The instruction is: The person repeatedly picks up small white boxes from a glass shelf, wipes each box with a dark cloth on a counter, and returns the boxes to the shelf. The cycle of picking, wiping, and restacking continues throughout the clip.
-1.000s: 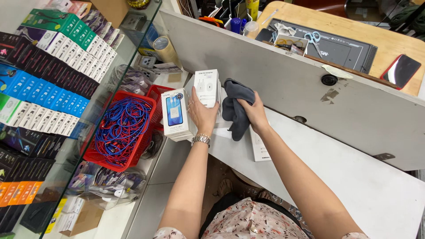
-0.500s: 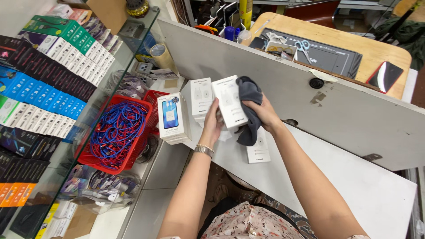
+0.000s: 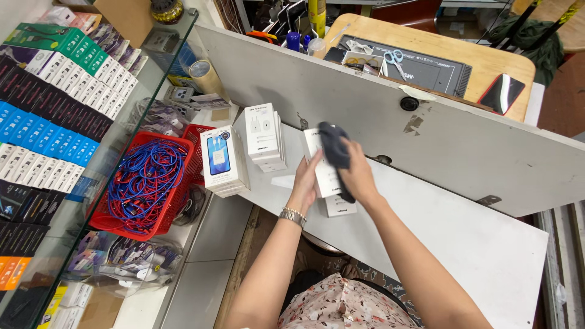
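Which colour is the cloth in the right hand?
Dark grey-blue. The cloth shows in the head view, pressed on a white box.

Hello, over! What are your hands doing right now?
Left hand holding small white box. Right hand pressing dark cloth on it. Box stacks close by, apart.

You hold a white box [image 3: 317, 163] and a dark cloth [image 3: 334, 151] above the white counter. The box is small, flat and rectangular, with small dark print on its face. It is tilted, its top end pointing away from you. The cloth is dark grey-blue and crumpled. It lies over the right part of the box and touches it.
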